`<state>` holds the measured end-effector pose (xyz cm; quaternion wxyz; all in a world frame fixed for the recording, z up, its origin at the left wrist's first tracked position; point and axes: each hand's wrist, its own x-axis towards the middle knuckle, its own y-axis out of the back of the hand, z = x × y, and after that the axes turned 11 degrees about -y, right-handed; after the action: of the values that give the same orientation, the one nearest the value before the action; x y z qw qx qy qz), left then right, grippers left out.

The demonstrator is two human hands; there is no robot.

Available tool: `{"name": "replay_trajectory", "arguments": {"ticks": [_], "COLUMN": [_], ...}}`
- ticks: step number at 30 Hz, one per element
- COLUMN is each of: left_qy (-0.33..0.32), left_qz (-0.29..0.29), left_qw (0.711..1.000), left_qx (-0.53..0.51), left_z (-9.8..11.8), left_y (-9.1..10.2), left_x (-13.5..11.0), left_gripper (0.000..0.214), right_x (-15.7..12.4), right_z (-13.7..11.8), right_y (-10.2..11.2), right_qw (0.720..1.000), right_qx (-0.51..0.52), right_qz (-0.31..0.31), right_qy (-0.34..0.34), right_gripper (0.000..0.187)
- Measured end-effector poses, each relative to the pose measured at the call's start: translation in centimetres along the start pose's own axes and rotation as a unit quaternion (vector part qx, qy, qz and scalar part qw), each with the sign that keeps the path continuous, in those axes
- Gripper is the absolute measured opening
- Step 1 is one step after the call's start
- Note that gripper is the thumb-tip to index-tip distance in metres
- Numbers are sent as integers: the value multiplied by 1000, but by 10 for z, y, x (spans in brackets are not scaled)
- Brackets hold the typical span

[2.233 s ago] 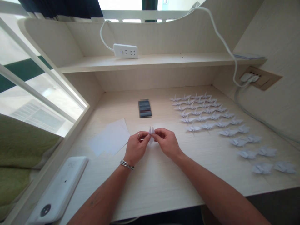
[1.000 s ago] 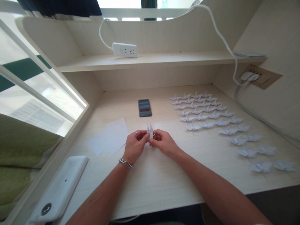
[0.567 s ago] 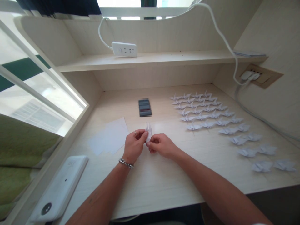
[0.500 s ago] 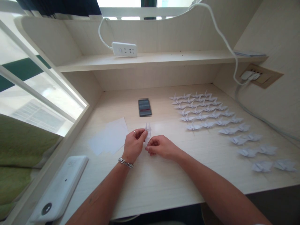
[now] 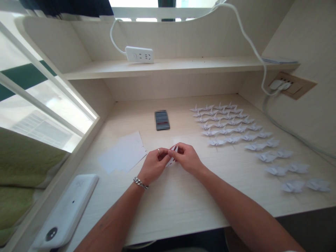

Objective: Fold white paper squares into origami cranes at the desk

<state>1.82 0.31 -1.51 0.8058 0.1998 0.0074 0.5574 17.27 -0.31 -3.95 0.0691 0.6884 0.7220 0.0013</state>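
Observation:
A small folded piece of white paper is pinched between my two hands above the desk. My left hand grips it from the left, with a ring on one finger and a chain bracelet at the wrist. From the right, my right hand pinches it with the thumb and fingers. Much of the paper is hidden behind the fingers. Several white paper cranes stand in rows on the right side of the desk. Flat white paper sheets lie overlapping left of my hands.
A dark, blurred-out rectangular object lies beyond my hands. At the front left is a long white device. A power strip rests on the shelf. A white cable runs to the wall socket at right.
My right hand has moved up to the top of the folded paper. The paper has turned and tilted to the right, and both hands now meet on it.

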Motion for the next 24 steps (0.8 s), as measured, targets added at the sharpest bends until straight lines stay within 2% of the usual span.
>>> {"name": "replay_trajectory", "arguments": {"ticks": [6,12,19,24], "left_qy": [-10,-17,-13,-5], "left_qz": [-9,-31,-43,-56], "left_qw": [1000,999,997,995], "left_qx": [26,40,56,84], "left_z": [0,-3,-4,1], "left_y": [1,3,5,6], "left_x": [0,0,0,0], "left_gripper": [21,21,21,19], "right_x": [3,1,-2,1], "right_z": [-2,-10,-15,-12], "right_y": [2,3,0,2], "right_qw": [998,989,984,986], "right_qx": [19,82,112,82], "right_qz": [28,8,9,4], "right_qy": [-44,-125,-139,-142], "right_gripper": [32,36,39,40]}}
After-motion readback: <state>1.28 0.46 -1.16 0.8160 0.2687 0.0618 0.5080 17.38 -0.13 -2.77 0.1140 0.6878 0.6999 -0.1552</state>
